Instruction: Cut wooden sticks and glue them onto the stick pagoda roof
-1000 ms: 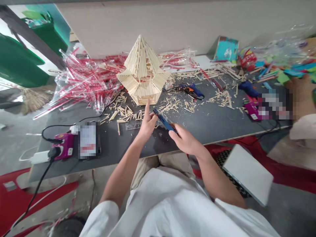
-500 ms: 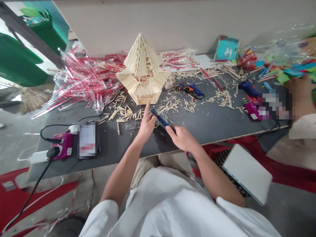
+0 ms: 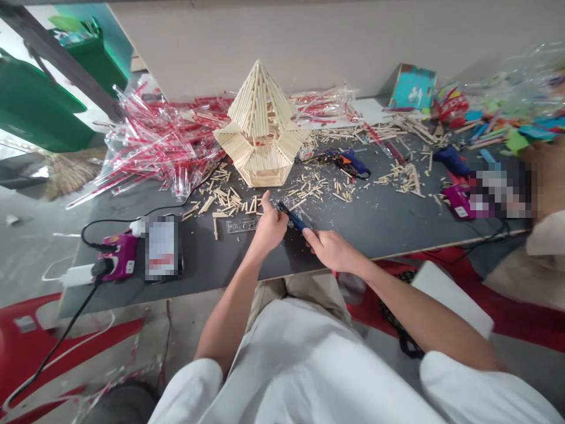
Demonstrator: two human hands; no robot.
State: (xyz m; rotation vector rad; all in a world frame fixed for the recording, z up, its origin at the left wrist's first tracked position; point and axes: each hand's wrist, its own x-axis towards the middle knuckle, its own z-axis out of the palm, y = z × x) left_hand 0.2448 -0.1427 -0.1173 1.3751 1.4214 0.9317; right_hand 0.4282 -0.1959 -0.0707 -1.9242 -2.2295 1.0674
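Left hand [image 3: 270,229] and right hand [image 3: 333,250], close together over the near part of a dark-grey flat tabletop [image 3: 384,227], as I view them remotely. Just left of the left hand lies a clear plastic ruler-like strip [image 3: 238,225], with short pale wooden stick pieces [image 3: 227,197] scattered beyond it. The left hand is half closed, forefinger extended, other fingers curled; whether they pinch anything I cannot tell. Ahead of that forefinger, apart from it, stands a pale wooden stick model with pointed roof and flared panels [image 3: 260,159]; I judge it light and stiff but fragile at its joints, best supported under the base. Between the hands slants a slim dark-blue hand tool with a blackish tip [image 3: 296,219], its tip end beside the left fingers, contact unclear to me. I expect it to be light, rigid and perhaps slippery along its body, the rear half being the proper grip. The right hand is closed around that rear end. Beyond it, slightly rightward, lies a blue glue gun with orange trigger [image 3: 346,161].
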